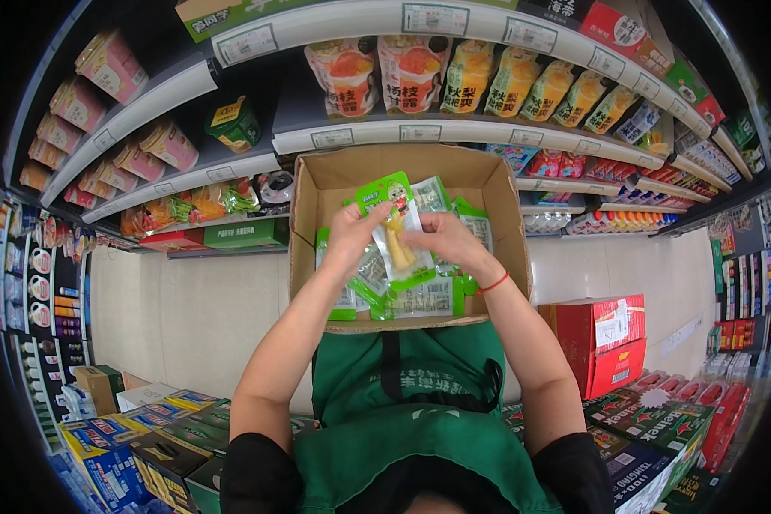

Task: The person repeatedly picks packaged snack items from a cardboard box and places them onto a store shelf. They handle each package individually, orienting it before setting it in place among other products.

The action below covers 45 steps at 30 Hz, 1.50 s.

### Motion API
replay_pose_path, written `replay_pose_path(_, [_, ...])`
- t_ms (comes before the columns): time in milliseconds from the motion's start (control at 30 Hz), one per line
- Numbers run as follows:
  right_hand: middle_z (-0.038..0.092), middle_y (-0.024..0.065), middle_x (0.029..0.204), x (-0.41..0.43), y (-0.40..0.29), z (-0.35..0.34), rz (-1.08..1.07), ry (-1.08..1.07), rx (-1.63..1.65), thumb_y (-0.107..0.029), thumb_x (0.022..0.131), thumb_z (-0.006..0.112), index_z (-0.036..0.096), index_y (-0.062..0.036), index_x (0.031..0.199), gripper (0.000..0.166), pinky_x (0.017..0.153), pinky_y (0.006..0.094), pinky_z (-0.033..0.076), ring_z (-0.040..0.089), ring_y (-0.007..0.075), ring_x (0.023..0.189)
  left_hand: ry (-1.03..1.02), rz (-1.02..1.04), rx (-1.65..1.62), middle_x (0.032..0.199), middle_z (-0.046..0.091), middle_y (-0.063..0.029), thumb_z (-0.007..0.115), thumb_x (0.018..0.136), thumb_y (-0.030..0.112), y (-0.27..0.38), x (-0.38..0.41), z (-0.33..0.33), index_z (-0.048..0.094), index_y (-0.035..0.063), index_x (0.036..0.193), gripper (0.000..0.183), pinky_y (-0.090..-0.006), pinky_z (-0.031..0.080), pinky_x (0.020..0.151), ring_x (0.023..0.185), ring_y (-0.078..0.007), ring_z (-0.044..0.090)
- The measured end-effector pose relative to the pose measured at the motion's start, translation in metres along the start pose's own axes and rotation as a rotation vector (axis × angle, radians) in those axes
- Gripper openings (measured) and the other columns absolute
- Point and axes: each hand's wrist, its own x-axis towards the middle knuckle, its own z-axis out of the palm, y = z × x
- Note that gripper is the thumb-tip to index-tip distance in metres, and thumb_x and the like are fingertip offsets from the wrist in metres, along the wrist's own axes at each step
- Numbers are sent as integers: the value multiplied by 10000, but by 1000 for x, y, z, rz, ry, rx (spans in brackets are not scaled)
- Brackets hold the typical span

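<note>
A green-and-clear vacuum-packed snack packet [398, 247] is held above an open cardboard box [308, 193]. My left hand [352, 231] pinches the packet's upper left side between thumb and fingers. At its right edge is my right hand [450, 238], thumb and fingers closed on the packet; a red cord circles that wrist. Inside the packet a pale yellow food piece shows through the clear film. Several similar green-edged packets [424, 299] lie loosely in the box beneath, mostly with their printed backs up. The hands partly cover them.
Shelves with price-tag rails [385, 133] curve beyond the box, holding stand-up pouches [417, 74] and pink tubs [170, 144]. A red carton [572, 340] stands on the right. Stacked beer cartons [655, 417] are at lower right, more boxed drinks [112, 475] at lower left.
</note>
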Motion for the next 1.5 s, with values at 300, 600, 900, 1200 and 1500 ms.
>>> replay_pose_path(300, [604,-75,789,5,-1,-5,-45,156,65,-247,887,668,682,-74,952,185,581,195,382,472,9,672,-18,-158,134,962,659,10,634,916,305,-2,-1,1,653,110,1033,228,-244,475,684,849,-59,599])
replay_pose_path(600, [579,-83,752,5,-1,-2,-56,181,19,-267,877,673,683,-85,937,192,550,184,347,442,6,635,-52,-125,295,881,660,27,666,893,281,6,-6,3,680,80,982,220,-203,422,645,758,-43,548])
replay_pose_path(900, [639,-48,839,6,5,0,-68,180,24,-207,888,654,686,-58,979,178,611,204,410,501,18,701,-88,-67,271,961,693,-35,658,896,185,-3,-6,5,674,16,1031,217,-232,471,751,826,-68,602])
replay_pose_path(1200, [630,-54,779,4,-5,-1,-88,263,91,-210,891,660,676,-65,888,145,560,198,367,474,9,648,-173,-212,301,913,674,6,698,869,232,4,-5,2,683,62,1024,231,-213,455,647,765,-48,581])
replay_pose_path(1500, [631,-55,800,7,1,-8,-73,232,79,-212,905,644,664,-82,883,134,617,203,389,502,18,688,-187,-204,274,868,674,21,720,851,226,3,-7,4,696,75,986,204,-208,446,615,721,-44,568])
